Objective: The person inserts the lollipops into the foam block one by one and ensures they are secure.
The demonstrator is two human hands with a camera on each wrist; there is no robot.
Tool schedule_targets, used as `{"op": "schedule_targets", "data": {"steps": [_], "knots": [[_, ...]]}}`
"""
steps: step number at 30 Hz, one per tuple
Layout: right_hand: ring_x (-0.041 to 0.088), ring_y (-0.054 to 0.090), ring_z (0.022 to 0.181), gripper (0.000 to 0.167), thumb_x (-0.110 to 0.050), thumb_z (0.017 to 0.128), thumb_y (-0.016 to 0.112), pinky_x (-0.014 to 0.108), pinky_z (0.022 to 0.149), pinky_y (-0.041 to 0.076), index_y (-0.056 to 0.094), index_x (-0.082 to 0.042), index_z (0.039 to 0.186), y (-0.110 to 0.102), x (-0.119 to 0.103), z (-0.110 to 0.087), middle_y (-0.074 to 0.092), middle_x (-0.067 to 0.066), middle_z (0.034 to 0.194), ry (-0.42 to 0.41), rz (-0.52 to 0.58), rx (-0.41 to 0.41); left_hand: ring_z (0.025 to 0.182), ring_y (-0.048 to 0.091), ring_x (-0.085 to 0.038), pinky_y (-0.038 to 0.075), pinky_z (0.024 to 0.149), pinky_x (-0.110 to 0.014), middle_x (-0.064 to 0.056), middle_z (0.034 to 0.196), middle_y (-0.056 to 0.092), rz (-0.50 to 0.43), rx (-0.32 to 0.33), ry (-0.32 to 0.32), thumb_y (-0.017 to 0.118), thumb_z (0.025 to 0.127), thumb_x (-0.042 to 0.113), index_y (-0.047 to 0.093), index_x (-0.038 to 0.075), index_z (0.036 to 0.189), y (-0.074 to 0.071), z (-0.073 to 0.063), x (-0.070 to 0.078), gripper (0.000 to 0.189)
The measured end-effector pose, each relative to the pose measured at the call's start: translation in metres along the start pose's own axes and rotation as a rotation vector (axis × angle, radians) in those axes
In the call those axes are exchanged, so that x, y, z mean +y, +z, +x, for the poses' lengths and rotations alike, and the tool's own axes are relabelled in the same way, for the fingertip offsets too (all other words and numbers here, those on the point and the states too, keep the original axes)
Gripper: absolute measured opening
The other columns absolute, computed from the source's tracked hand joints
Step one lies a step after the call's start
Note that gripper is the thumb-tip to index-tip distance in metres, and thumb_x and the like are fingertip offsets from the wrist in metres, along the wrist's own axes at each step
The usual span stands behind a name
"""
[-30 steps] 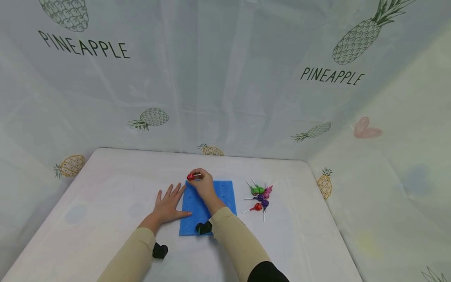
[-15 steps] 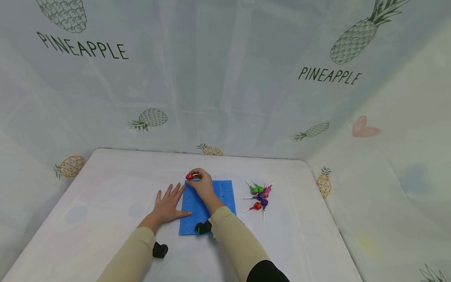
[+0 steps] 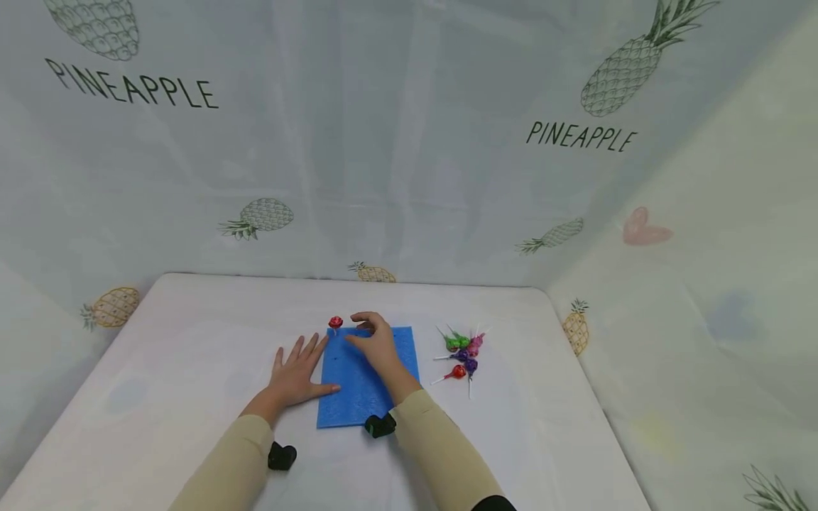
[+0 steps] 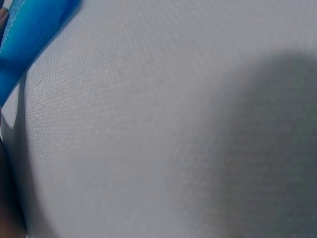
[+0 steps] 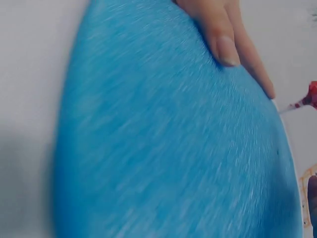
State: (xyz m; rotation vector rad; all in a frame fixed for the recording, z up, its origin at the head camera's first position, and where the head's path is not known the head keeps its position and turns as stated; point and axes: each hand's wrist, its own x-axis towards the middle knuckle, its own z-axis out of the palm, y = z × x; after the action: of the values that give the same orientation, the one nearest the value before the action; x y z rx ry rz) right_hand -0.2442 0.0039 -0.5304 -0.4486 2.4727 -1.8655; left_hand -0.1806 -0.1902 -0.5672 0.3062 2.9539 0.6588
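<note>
A blue foam board [image 3: 341, 408] lies flat on the white table. At its far left corner a red lollipop [image 3: 335, 323] stands upright, its stick at the board; the same lollipop [image 5: 311, 96] shows at the right edge of the right wrist view. My left hand [image 3: 297, 376] is spread along the board's left side, with the thumb resting on the blue surface. Just right of the standing lollipop, my right hand [image 3: 378, 348] hovers over the board with thumb and fingers parted, holding nothing. Only a corner of the board [image 4: 25, 37] appears in the left wrist view.
Right of the board lies a loose cluster of lollipops: green [image 3: 452, 343], pink [image 3: 475, 346], purple [image 3: 470, 365] and red [image 3: 458, 371]. Black devices sit at the left wrist [image 3: 282, 456] and right wrist [image 3: 380, 425]. A pineapple-print curtain [image 3: 371, 142] rises behind the table [image 3: 543, 440].
My right hand has let go of the red lollipop and moved a little right, leaving it upright at the corner. My left hand stays on the board. The head view has shifted slightly.
</note>
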Motion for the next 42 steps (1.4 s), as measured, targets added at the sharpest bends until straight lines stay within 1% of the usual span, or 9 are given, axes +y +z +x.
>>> {"op": "schedule_targets", "data": {"steps": [5,10,15,21,26,29,33,37,42], "knots": [[0.022,0.061,0.105,0.037,-0.008,0.084,0.077,0.041,0.095,0.048,0.066,-0.01,0.119,-0.014,0.002,-0.015,0.064,0.0,0.117,-0.02,-0.046,0.018,0.143,0.007,-0.048,-0.007,0.106,-0.071,-0.024,0.157,0.02,0.004,0.012,0.011,0.06,0.072,0.079,0.024,0.007,0.154,-0.002,-0.001,0.002,0.115],[0.024,0.061,0.103,0.038,-0.009,0.084,0.077,0.039,0.09,0.05,0.064,-0.004,0.12,-0.03,0.004,-0.03,0.065,0.002,0.115,-0.065,-0.066,0.029,0.144,0.004,-0.048,-0.009,0.107,-0.07,-0.023,0.158,0.017,-0.003,-0.012,-0.004,0.062,0.072,0.077,0.022,0.008,0.155,-0.003,-0.001,0.004,0.115],[0.022,0.061,0.103,0.04,-0.016,0.084,0.079,0.04,0.092,0.049,0.066,-0.006,0.12,-0.047,0.003,-0.044,0.066,0.002,0.114,0.022,-0.04,0.054,0.145,0.001,-0.046,-0.01,0.107,-0.069,-0.021,0.16,0.014,-0.005,-0.036,-0.017,0.064,0.073,0.074,0.02,0.009,0.156,-0.005,0.0,0.006,0.115],[0.025,0.061,0.102,0.04,-0.013,0.082,0.08,0.043,0.091,0.049,0.066,-0.004,0.118,-0.066,0.008,-0.058,0.067,0.007,0.114,0.058,-0.012,0.115,0.144,0.005,-0.048,-0.007,0.107,-0.071,-0.022,0.159,0.017,-0.01,-0.017,-0.003,0.067,0.074,0.071,0.022,0.007,0.155,-0.006,0.0,0.007,0.112],[0.027,0.061,0.1,0.041,-0.012,0.082,0.08,0.035,0.087,0.05,0.066,-0.002,0.118,-0.083,0.013,-0.072,0.067,0.013,0.113,0.111,0.034,0.166,0.144,0.006,-0.048,-0.005,0.107,-0.071,-0.022,0.159,0.017,0.01,-0.007,-0.006,0.067,0.075,0.07,0.022,0.007,0.155,-0.005,-0.001,0.007,0.111],[0.028,0.061,0.096,0.039,-0.009,0.081,0.08,0.029,0.082,0.05,0.066,-0.002,0.117,-0.092,0.013,-0.081,0.068,0.013,0.11,0.154,0.039,0.22,0.144,0.006,-0.048,-0.005,0.106,-0.071,-0.022,0.158,0.018,0.003,-0.004,-0.002,0.067,0.075,0.07,0.023,0.007,0.155,-0.005,-0.001,0.008,0.111],[0.028,0.062,0.092,0.038,-0.006,0.08,0.08,0.024,0.076,0.05,0.068,-0.002,0.116,-0.102,0.014,-0.091,0.069,0.012,0.104,0.168,0.013,0.293,0.143,0.006,-0.049,-0.006,0.106,-0.072,-0.024,0.158,0.018,-0.009,0.001,0.0,0.068,0.074,0.07,0.023,0.006,0.155,-0.005,-0.002,0.009,0.112],[0.028,0.062,0.089,0.039,-0.007,0.08,0.081,0.024,0.074,0.05,0.067,0.0,0.116,-0.111,0.019,-0.098,0.069,0.016,0.104,0.149,0.011,0.322,0.143,0.005,-0.048,-0.006,0.107,-0.071,-0.023,0.158,0.018,0.007,0.008,-0.009,0.067,0.074,0.07,0.023,0.007,0.155,-0.006,-0.003,0.008,0.112],[0.019,0.061,0.082,0.037,-0.006,0.078,0.082,0.022,0.069,0.049,0.068,-0.002,0.112,-0.12,0.03,-0.107,0.068,0.011,0.093,0.179,-0.045,0.384,0.144,0.004,-0.048,-0.007,0.106,-0.071,-0.023,0.158,0.017,0.004,0.002,-0.002,0.067,0.074,0.071,0.022,0.007,0.155,-0.005,-0.002,0.008,0.112]]}}
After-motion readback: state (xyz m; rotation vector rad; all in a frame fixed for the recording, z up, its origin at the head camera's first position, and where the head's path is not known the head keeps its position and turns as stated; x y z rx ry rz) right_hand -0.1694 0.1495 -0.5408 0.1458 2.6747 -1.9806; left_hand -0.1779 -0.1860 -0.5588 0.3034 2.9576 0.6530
